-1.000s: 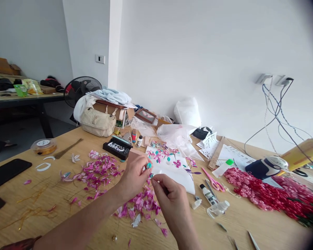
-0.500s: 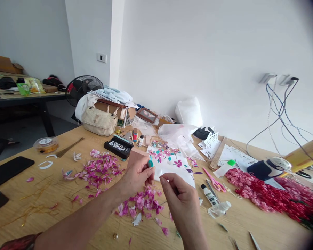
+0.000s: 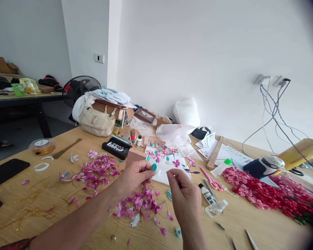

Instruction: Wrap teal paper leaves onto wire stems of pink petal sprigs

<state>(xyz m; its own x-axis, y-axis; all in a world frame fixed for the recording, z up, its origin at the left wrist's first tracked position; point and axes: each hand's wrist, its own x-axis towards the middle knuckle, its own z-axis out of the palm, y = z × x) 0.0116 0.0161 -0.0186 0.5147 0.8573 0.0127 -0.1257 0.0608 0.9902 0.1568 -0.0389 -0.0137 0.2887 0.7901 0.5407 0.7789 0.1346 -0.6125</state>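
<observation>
My left hand [image 3: 142, 172] is closed in a pinch around a small teal leaf [image 3: 153, 167], which stands up above the thumb. Just to its right, my right hand [image 3: 184, 189] pinches thumb against forefinger. A faint thin strand seems to run between the two hands; whether it is thread or wire I cannot tell. Below and left of the hands lie loose pink petals [image 3: 139, 205] on thin stems. Behind them is a white sheet [image 3: 160, 178] with pink flowers and teal leaves laid on it. Teal pieces [image 3: 178, 232] lie by my right wrist.
Pink scissors [image 3: 212, 180], a small black-capped bottle [image 3: 208, 194] and tweezers [image 3: 250, 239] lie to the right. Red and pink flower strands [image 3: 266, 194] spread beyond them. A black box [image 3: 117, 147] and a beige bag [image 3: 97, 122] stand behind; a phone [image 3: 9, 173] lies left.
My right hand has moved slightly right, away from my left hand. The left hand still holds the teal leaf, now tilted more to the right. The view has shifted a little.
</observation>
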